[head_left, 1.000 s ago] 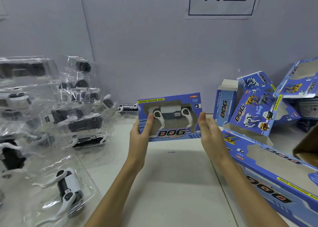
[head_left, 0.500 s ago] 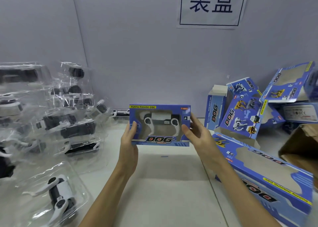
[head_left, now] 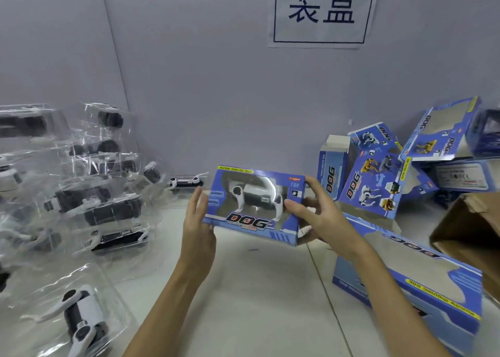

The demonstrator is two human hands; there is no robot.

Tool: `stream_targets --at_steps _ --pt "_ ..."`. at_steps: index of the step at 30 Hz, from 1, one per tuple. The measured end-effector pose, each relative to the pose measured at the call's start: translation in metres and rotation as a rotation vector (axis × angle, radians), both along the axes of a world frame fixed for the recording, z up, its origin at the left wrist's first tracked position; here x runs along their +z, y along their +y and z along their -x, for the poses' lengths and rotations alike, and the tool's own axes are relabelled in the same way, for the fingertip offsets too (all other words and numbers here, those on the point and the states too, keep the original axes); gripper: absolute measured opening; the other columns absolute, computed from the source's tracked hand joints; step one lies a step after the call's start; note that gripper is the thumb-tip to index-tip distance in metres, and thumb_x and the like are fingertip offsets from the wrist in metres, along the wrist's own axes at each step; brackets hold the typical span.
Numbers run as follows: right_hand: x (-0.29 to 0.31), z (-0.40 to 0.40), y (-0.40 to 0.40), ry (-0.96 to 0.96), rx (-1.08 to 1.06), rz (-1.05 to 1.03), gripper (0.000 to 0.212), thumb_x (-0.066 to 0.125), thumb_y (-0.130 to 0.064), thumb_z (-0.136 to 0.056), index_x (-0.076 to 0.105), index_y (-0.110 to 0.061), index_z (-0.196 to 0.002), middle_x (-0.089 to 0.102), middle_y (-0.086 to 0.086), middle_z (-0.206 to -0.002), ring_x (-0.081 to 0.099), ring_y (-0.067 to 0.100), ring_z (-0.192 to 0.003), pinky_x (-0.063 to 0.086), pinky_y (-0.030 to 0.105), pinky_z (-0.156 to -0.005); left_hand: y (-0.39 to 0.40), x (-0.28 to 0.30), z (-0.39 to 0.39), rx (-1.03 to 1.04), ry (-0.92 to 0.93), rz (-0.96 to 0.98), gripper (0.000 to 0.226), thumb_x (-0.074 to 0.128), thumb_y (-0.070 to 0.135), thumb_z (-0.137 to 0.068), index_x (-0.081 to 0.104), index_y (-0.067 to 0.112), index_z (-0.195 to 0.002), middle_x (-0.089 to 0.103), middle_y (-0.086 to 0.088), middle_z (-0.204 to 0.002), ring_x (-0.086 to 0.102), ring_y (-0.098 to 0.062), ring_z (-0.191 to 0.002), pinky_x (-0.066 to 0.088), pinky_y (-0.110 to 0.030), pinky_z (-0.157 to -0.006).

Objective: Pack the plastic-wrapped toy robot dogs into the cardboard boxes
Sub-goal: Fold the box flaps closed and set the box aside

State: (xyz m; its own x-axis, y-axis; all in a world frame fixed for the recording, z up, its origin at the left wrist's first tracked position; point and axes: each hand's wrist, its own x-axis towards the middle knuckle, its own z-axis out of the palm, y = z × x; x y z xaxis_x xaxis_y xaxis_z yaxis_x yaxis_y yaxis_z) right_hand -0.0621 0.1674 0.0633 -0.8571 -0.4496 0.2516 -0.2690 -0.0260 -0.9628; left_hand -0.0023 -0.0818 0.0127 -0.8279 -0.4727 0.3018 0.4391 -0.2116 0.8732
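I see both forearms reaching forward over the white table (head_left: 257, 302). The left hand (head_left: 198, 229) stands palm-in, fingers nearly straight, pressed flat to the left end of the blue box (head_left: 255, 206). The right hand (head_left: 322, 216) curls its fingers round the right end, thumb on the window face. The box is held above the table, tilted down to the right, with a toy robot dog (head_left: 257, 197) showing inside.

Two hands (head_left: 198, 231), one held box (head_left: 254, 206)

blue windowed box (head_left: 255, 206), white dog (head_left: 257, 195) inside, tilted
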Motion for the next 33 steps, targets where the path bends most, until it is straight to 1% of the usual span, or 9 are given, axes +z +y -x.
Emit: stream_targets --at_steps 3,8,12,17,19,23,26,28,33 --pt "0.011 -0.008 0.000 0.103 -0.193 0.264 0.055 0.082 -0.042 -0.085 0.052 -0.046 -0.131 0.070 0.011 -0.118 0.076 0.029 -0.098 0.065 0.051 -0.065 0.004 0.002 -0.001 0.031 0.014 -0.118 0.045 0.037 0.041 -0.111 0.052 0.021 -0.148 0.057 -0.005 -0.150 0.052 -0.020 -0.141 0.039 -0.042 -0.117" --pt "0.036 -0.018 0.011 0.407 -0.747 0.914 0.086 0.085 -0.022 -0.086 0.027 -0.024 -0.150 0.050 0.006 -0.148 0.067 0.038 -0.119 0.061 0.063 -0.082 0.004 0.001 -0.005 0.012 0.005 -0.005 0.051 0.039 0.052 -0.107 0.070 0.014 -0.122 0.069 -0.007 -0.134 0.062 -0.028 -0.126 0.051 -0.053 -0.102" --pt "0.045 -0.009 0.052 0.504 -1.062 1.029 0.098 0.084 -0.020 -0.087 0.014 -0.025 -0.155 0.040 0.009 -0.156 0.057 0.023 -0.134 0.055 0.045 -0.105 0.009 -0.001 -0.002 -0.003 -0.031 0.012 0.052 0.039 0.051 -0.108 0.072 0.011 -0.113 0.072 -0.011 -0.125 0.064 -0.032 -0.115 0.052 -0.052 -0.094" --pt "0.003 -0.010 0.050 0.514 -1.155 0.421 0.090 0.079 -0.019 -0.093 0.020 -0.014 -0.161 0.037 0.014 -0.163 0.040 0.022 -0.150 0.041 0.049 -0.119 0.013 -0.005 -0.002 -0.076 -0.059 0.075 0.058 0.041 0.053 -0.106 0.074 0.006 -0.111 0.074 -0.014 -0.120 0.065 -0.034 -0.107 0.052 -0.052 -0.088" --pt "-0.005 -0.003 0.047 0.444 -1.053 -0.144 0.082 0.078 -0.039 -0.091 0.033 -0.018 -0.157 0.040 0.010 -0.161 0.038 0.026 -0.148 0.038 0.055 -0.117 0.014 -0.005 -0.002 -0.095 -0.066 0.092 0.060 0.041 0.054 -0.104 0.074 0.004 -0.111 0.074 -0.014 -0.119 0.066 -0.033 -0.104 0.052 -0.051 -0.086" --pt "-0.014 0.003 0.047 0.081 -0.583 -1.003 0.118 0.061 -0.090 -0.071 0.014 -0.032 -0.162 0.017 0.017 -0.169 0.008 0.041 -0.157 0.000 0.071 -0.120 0.013 -0.004 -0.005 -0.111 -0.082 0.097 0.060 0.043 0.056 -0.102 0.077 0.007 -0.104 0.074 -0.016 -0.115 0.067 -0.033 -0.099 0.052 -0.050 -0.084" --pt "-0.014 0.007 0.048 0.050 -0.404 -1.176 0.122 0.064 -0.091 -0.067 0.014 -0.033 -0.162 0.022 0.018 -0.164 0.011 0.042 -0.155 -0.006 0.074 -0.117 0.014 -0.003 -0.005 -0.109 -0.098 0.116 0.060 0.044 0.058 -0.101 0.079 0.010 -0.099 0.075 -0.015 -0.114 0.067 -0.030 -0.097 0.052 -0.049 -0.083" --pt "-0.008 0.009 0.048 0.058 -0.357 -1.182 0.107 0.068 -0.088 -0.068 0.033 -0.032 -0.151 0.035 0.013 -0.153 0.024 0.041 -0.148 0.003 0.073 -0.117 0.015 -0.003 -0.005 -0.120 -0.110 0.134 0.059 0.045 0.059 -0.101 0.080 0.011 -0.097 0.075 -0.014 -0.113 0.067 -0.029 -0.094 0.053 -0.048 -0.083" --pt "0.002 0.012 0.031 0.185 -0.471 -0.928 0.089 0.068 -0.087 -0.069 0.041 -0.039 -0.140 0.043 0.006 -0.139 0.034 0.035 -0.137 0.021 0.057 -0.116 0.028 -0.001 -0.010 -0.155 -0.149 0.315 0.041 0.067 0.061 -0.090 0.081 0.023 -0.099 0.075 -0.005 -0.107 0.069 -0.024 -0.095 0.058 -0.036 -0.077"
